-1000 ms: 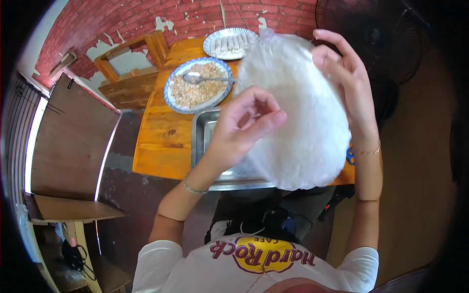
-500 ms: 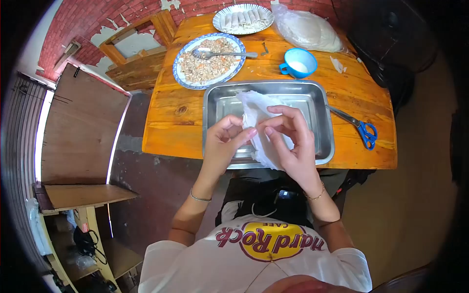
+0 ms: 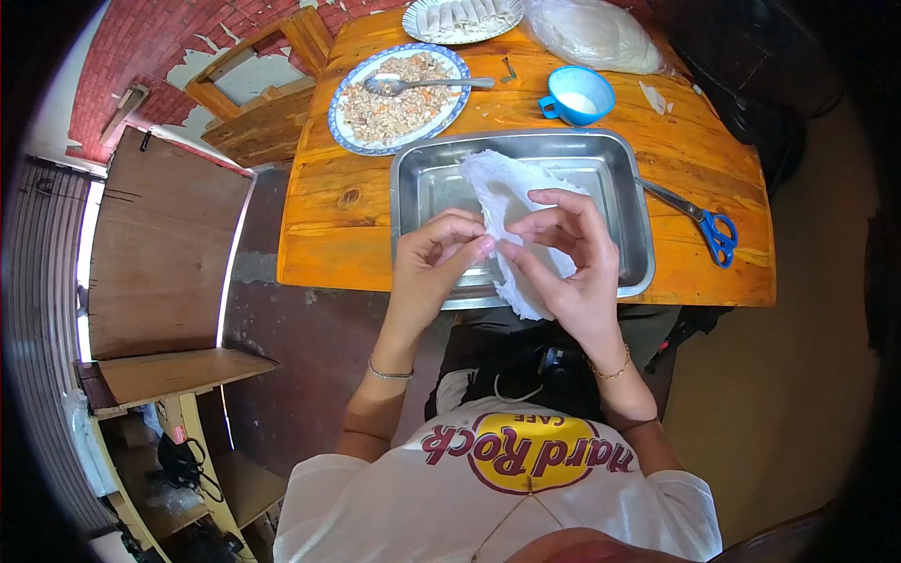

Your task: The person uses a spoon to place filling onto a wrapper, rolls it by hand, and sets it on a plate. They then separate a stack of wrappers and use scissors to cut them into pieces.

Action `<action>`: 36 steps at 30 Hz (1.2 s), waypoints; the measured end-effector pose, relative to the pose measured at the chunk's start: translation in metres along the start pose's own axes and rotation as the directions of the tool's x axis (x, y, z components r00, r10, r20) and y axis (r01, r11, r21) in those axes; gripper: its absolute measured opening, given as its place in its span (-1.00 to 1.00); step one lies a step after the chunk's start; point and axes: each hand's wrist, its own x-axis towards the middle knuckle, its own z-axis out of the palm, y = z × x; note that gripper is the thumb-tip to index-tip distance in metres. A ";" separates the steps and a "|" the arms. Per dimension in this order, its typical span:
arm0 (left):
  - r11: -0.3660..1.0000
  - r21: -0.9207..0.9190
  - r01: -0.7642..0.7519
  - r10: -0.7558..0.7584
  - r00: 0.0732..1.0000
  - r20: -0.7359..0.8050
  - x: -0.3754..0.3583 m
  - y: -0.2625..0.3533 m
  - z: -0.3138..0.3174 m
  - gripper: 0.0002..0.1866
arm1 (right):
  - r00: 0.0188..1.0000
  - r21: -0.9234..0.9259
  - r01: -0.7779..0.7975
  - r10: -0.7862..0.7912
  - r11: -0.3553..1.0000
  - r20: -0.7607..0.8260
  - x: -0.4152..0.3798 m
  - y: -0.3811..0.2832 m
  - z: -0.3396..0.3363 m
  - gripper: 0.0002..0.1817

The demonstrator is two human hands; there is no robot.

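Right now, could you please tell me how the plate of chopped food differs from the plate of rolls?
The chopped-food plate carries a loose, speckled spread; the roll plate carries pale rolls side by side. A spoon rests on the chopped-food plate; the roll plate shows none. Both stand on the wooden table.

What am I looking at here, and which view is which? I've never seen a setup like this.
There is no robot: these are a person's bare hands, and every picture comes from one camera on their head, looking forward and down. The left hand and right hand pinch a thin white sheet over a metal tray. On the wooden table also lie a plate of chopped food with a spoon, a plate of white rolls, a blue cup, scissors and a plastic bag.
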 end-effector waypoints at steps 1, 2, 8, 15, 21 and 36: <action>0.999 -0.004 -0.033 0.033 0.999 -0.032 0.000 -0.002 0.000 -0.89 | 1.000 -0.039 0.015 -0.015 0.999 0.002 0.001 -0.001 -0.002 -0.57; 0.998 -0.007 -0.066 0.066 0.996 -0.064 0.001 -0.003 0.001 -0.90 | 1.000 -0.079 0.030 -0.029 0.996 0.004 0.003 -0.002 -0.006 -0.57; 0.979 0.164 0.118 -0.075 0.967 -0.242 -0.006 -0.001 -0.015 -0.91 | 0.963 -0.268 -0.216 0.159 0.939 -0.219 0.021 0.019 -0.066 -0.66; 0.510 0.858 -0.064 0.303 0.947 -0.110 0.003 0.035 0.010 -0.61 | 0.946 -0.247 -0.291 0.240 0.924 -0.219 0.002 0.030 -0.104 -0.65; 0.744 0.647 -0.170 -0.042 0.953 0.299 0.024 0.002 0.078 -0.80 | 0.916 -0.218 -0.341 0.272 0.914 -0.295 -0.013 0.017 -0.106 -0.69; 0.355 0.914 -0.197 -0.177 0.946 0.273 0.052 -0.042 0.113 -0.85 | 0.881 -0.087 -0.358 0.305 0.930 -0.362 -0.032 0.011 -0.112 -0.73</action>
